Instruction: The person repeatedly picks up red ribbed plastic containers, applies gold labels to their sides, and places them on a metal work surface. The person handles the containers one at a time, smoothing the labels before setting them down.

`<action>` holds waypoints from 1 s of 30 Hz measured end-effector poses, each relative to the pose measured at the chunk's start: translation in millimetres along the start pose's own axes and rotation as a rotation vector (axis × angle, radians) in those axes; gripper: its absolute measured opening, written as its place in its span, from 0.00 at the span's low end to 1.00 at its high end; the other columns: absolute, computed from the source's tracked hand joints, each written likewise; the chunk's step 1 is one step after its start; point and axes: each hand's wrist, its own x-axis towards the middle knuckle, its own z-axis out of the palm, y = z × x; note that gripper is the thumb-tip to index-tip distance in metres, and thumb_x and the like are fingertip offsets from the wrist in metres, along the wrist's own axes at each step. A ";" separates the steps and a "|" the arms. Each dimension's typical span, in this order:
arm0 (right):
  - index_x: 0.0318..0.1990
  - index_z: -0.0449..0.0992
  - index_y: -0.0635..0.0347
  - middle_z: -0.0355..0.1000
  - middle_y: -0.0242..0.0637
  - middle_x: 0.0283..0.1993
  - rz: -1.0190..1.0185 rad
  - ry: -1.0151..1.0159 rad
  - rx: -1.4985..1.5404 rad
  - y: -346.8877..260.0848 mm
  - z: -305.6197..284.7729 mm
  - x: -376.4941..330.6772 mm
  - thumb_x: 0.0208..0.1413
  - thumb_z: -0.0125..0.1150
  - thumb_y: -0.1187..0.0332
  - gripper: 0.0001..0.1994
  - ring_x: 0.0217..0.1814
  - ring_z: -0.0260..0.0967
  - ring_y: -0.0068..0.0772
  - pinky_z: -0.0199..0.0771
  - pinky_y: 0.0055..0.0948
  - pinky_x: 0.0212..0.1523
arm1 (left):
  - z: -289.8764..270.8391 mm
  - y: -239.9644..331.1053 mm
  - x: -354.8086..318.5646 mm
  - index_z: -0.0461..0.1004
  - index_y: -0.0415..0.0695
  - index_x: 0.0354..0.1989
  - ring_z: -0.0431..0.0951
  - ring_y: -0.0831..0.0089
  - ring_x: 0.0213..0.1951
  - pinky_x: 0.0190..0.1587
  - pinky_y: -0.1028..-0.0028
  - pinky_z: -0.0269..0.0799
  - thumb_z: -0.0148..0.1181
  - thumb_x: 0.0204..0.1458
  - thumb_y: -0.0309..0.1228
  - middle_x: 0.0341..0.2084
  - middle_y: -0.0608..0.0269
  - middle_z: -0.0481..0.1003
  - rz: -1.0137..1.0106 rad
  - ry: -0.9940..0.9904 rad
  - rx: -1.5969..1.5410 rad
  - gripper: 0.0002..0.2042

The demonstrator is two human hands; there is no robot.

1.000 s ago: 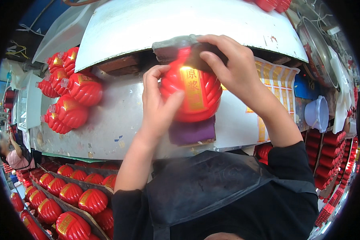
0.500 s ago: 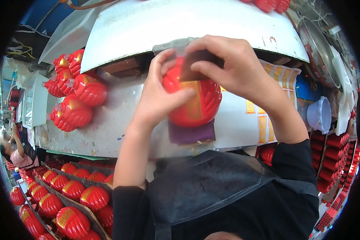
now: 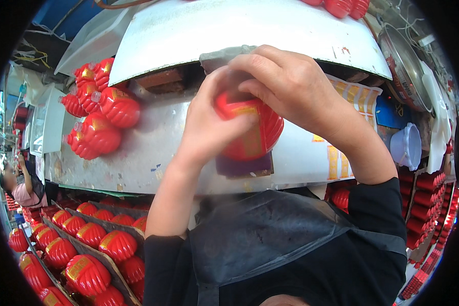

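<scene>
Both hands are closed on one red ribbed plastic lantern (image 3: 250, 132), held over the middle of the grey metal counter (image 3: 137, 163), just under the white curved hood (image 3: 229, 30). The left hand (image 3: 206, 127) wraps the lantern's left side, thumb lying across its front. The right hand (image 3: 290, 89) covers the top, fingers curled down over the upper end. A purple pad (image 3: 242, 166) lies directly beneath the lantern; whether the two touch cannot be told.

A cluster of finished lanterns (image 3: 99, 115) lies at the far left of the counter. More red lanterns sit in divided trays (image 3: 86, 245) below, at near left. A pale plastic cup (image 3: 407, 147) stands at right.

Risk: the ribbed shell looks thin, so excess squeeze from either hand could dent it. A loosened grip could likely let it drop onto the counter. The hood edge sits close above the right hand's knuckles and could scrape them.
</scene>
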 end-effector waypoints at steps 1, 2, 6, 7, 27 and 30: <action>0.50 0.79 0.59 0.81 0.40 0.40 -0.008 0.014 0.014 2.5 0.5 -2.1 0.54 0.71 0.75 0.15 0.38 0.82 0.43 0.84 0.34 0.40 | -0.7 1.8 2.7 0.69 0.36 0.65 0.77 0.64 0.58 0.62 0.65 0.73 0.73 0.44 0.31 0.56 0.53 0.77 -0.002 0.001 0.044 0.36; 0.50 0.80 0.59 0.81 0.40 0.40 -0.014 0.028 0.030 4.7 1.5 -5.2 0.54 0.72 0.75 0.15 0.38 0.82 0.42 0.84 0.33 0.40 | -1.3 3.1 5.4 0.71 0.36 0.62 0.78 0.66 0.56 0.60 0.66 0.74 0.73 0.46 0.31 0.54 0.54 0.78 -0.027 0.007 0.054 0.33; 0.43 0.84 0.61 0.85 0.39 0.40 0.034 0.279 0.011 5.1 4.6 -30.9 0.48 0.78 0.75 0.13 0.38 0.85 0.38 0.84 0.29 0.39 | -5.1 1.6 16.9 0.75 0.36 0.55 0.79 0.73 0.49 0.53 0.71 0.76 0.70 0.53 0.30 0.48 0.59 0.80 -0.122 0.074 -0.060 0.21; 0.43 0.84 0.60 0.85 0.39 0.42 0.063 0.269 0.003 -1.2 6.6 -41.1 0.49 0.76 0.77 0.13 0.40 0.85 0.38 0.85 0.31 0.41 | -6.7 -0.2 19.4 0.76 0.37 0.53 0.79 0.75 0.47 0.52 0.72 0.76 0.70 0.55 0.29 0.47 0.60 0.80 -0.148 0.099 -0.142 0.18; 0.45 0.82 0.59 0.82 0.42 0.40 0.234 0.191 0.330 -43.4 41.9 -71.3 0.51 0.70 0.77 0.13 0.39 0.82 0.42 0.81 0.37 0.38 | -11.9 -15.7 9.6 0.69 0.35 0.62 0.81 0.65 0.54 0.60 0.66 0.79 0.55 0.71 0.31 0.53 0.47 0.79 -0.119 0.363 -0.451 0.16; 0.49 0.81 0.61 0.81 0.47 0.40 0.347 0.296 0.253 -23.4 40.6 -46.9 0.55 0.69 0.76 0.13 0.39 0.81 0.51 0.82 0.39 0.41 | -5.1 -13.6 3.6 0.69 0.36 0.62 0.80 0.65 0.54 0.60 0.66 0.78 0.56 0.71 0.31 0.53 0.47 0.79 -0.038 0.286 -0.472 0.16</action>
